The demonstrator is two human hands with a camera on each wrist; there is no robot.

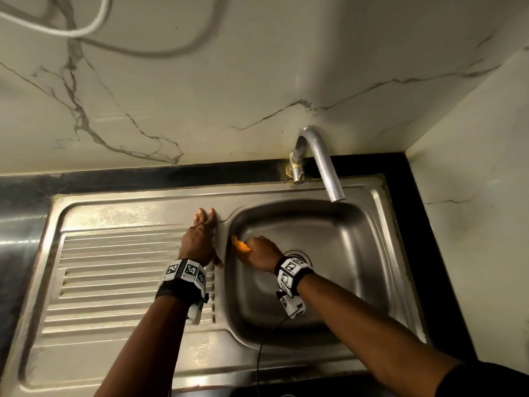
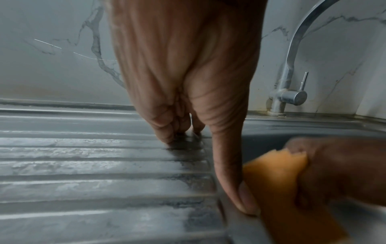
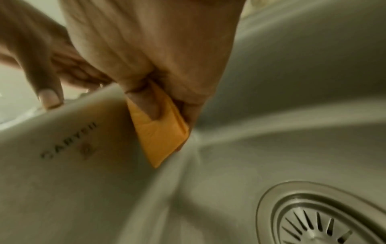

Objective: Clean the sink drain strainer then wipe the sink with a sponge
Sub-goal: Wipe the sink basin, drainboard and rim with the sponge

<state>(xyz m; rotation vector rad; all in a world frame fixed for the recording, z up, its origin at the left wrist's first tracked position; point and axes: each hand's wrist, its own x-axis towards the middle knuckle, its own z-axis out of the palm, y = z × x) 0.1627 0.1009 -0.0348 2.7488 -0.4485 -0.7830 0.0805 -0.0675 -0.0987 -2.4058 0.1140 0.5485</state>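
Observation:
My right hand (image 1: 259, 249) grips an orange sponge (image 1: 240, 245) against the left inner wall of the steel sink basin (image 1: 352, 253). In the right wrist view the sponge (image 3: 160, 138) is pinched between thumb and fingers and touches the wall near an embossed brand mark. The drain strainer (image 3: 319, 222) sits in the basin floor, to the right of the sponge; in the head view the strainer (image 1: 300, 255) is partly hidden by my wrist. My left hand (image 1: 201, 233) rests flat on the drainboard (image 1: 120, 270) at the basin's left rim, fingers straight, thumb (image 2: 240, 189) on the rim beside the sponge (image 2: 282, 181).
A curved steel tap (image 1: 320, 161) stands at the back, its spout over the basin's far edge. Marble-look wall tiles rise behind and to the right. A black counter (image 1: 429, 224) borders the sink. A white cable (image 1: 86, 27) hangs on the wall at the upper left.

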